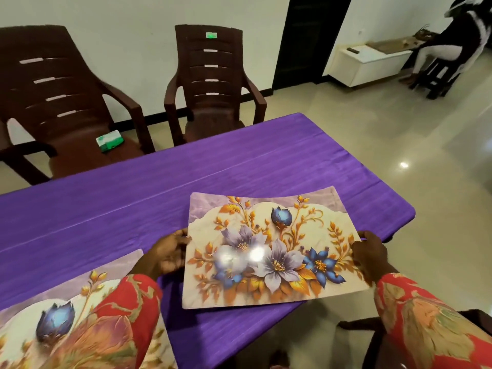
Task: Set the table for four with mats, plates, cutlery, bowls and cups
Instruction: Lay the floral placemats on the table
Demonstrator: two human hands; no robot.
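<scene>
Closest to me, a red floral sleeve [127, 310] crosses over a floral placemat [53, 323] that already lies flat on the purple tablecloth [133, 209], at the near edge of the table. Just to the right of that mat is a second floral placemat [269, 249], and this is the one being handled. The left hand [166, 255] has its fingers curled round the mat's left edge, and the right hand [368, 253] grips the right edge the same way, thumb on top. The mat sits near the table's right end; its near right corner seems to hang past the table edge, and its far edge bows a little, so I judge it is not yet fully settled.

So the step in hand looks like the mats, the very first of the job: two are out on this side, and no plates, cutlery, bowls or cups show anywhere on the cloth. The next move, I'd say, calls for sliding this mat inward until it is square with the table edge and in line with the first mat, then letting go with both hands.

Beyond the second mat, the far side of the cloth has no mats. Past it stand two brown plastic armchairs: the left chair [61, 97] has a small green and white box [110, 140] on its seat, and the right chair [213, 83] faces the table's far edge.
</scene>
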